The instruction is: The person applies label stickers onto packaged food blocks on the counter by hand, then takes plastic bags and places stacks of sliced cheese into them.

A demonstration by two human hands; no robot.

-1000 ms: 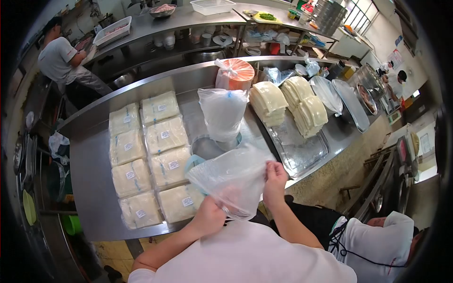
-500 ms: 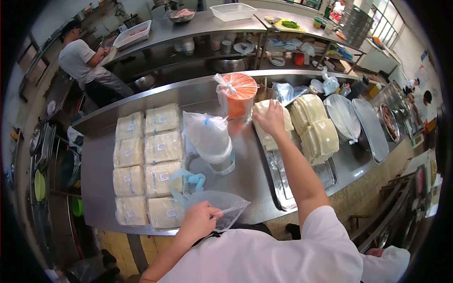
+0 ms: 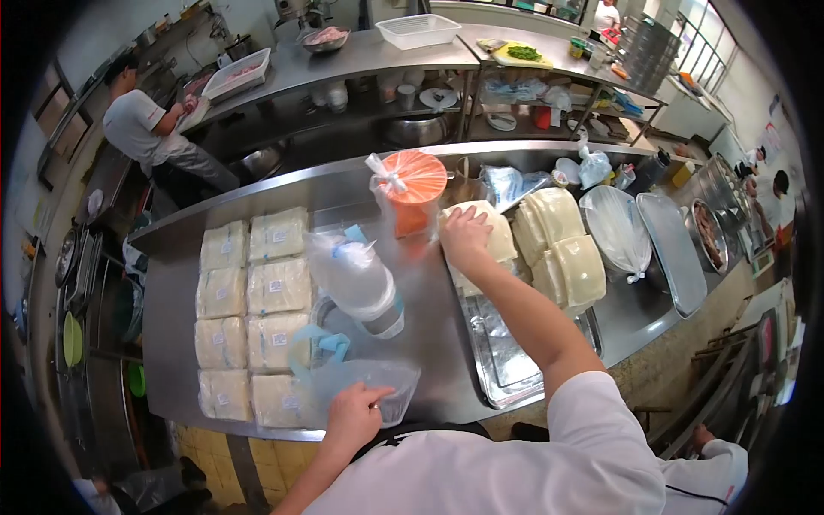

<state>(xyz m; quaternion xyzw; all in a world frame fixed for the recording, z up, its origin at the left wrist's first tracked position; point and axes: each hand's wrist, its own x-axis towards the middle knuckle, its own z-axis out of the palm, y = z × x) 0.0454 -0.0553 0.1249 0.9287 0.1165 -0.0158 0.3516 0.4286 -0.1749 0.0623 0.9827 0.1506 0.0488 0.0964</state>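
Note:
My right hand (image 3: 468, 236) lies with spread fingers on the left stack of pale dough sheets (image 3: 498, 219), on the back part of a metal tray (image 3: 506, 382). At the table's front edge, my left hand (image 3: 356, 416) is closed on a clear plastic bag (image 3: 390, 378), its index finger stretched over it. Light blue strips (image 3: 322, 348) lie beside the bag. Another stack of sheets (image 3: 579, 266) is right of my right hand. Packed, labelled bags of sheets (image 3: 279, 339) stand in two columns on the left.
A plastic-covered container (image 3: 365, 287) leans mid-table. Behind it stands an orange-filled bag-covered tub (image 3: 412, 184). A wrapped bowl (image 3: 616, 227) and a tray (image 3: 674, 253) are at right. One person (image 3: 142, 124) works at the back left; others are at the far right.
My right hand left the plastic bag and reached the left dough stack, where it has stayed since the middle frame. The bag hangs lower in my left hand. The view has shifted slightly.

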